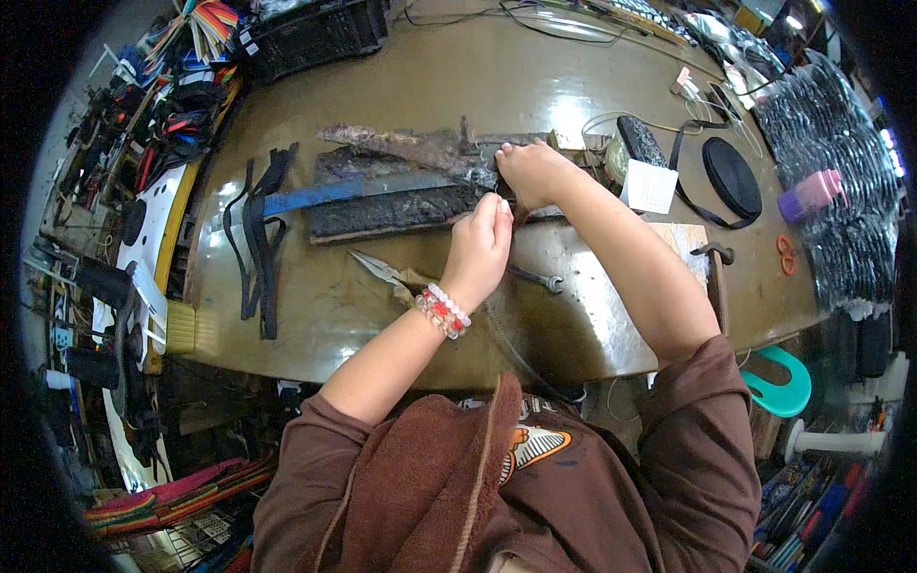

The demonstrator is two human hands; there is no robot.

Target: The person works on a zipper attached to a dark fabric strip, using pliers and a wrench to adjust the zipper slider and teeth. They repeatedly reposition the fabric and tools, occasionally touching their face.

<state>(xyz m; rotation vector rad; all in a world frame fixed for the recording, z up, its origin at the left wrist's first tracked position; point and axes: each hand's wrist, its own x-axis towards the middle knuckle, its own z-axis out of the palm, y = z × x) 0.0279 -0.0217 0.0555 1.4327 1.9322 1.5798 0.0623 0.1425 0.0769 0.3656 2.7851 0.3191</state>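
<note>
Your two bare hands are meeting near the middle of a brown, shiny worktop (411, 86), at the right end of a long, dark, rough block (392, 215). A blue strip (320, 195) is lying along that block, to the left of the fingers of both hands. Its long axis is running left to right, slanting slightly away from you on the right, so its right end is pointing toward the hands, and its left end is sticking out past the block toward some black straps (261, 229). Neither hand is clearly nearer to it.

Your left hand (480, 245) is resting nearer your body, its fingers curling together with the tips pointing away from you. Your right hand (533, 174) is leaning in farther from you, its fingers bending down over the block's right end. The fingertips are mostly hiding one another, so you cannot tell how tightly either set is closing or what it is gripping.

Pliers (384, 271) are lying near your left wrist, and a wrench (537, 277) is lying to the right of your left hand, below the right forearm.
</note>
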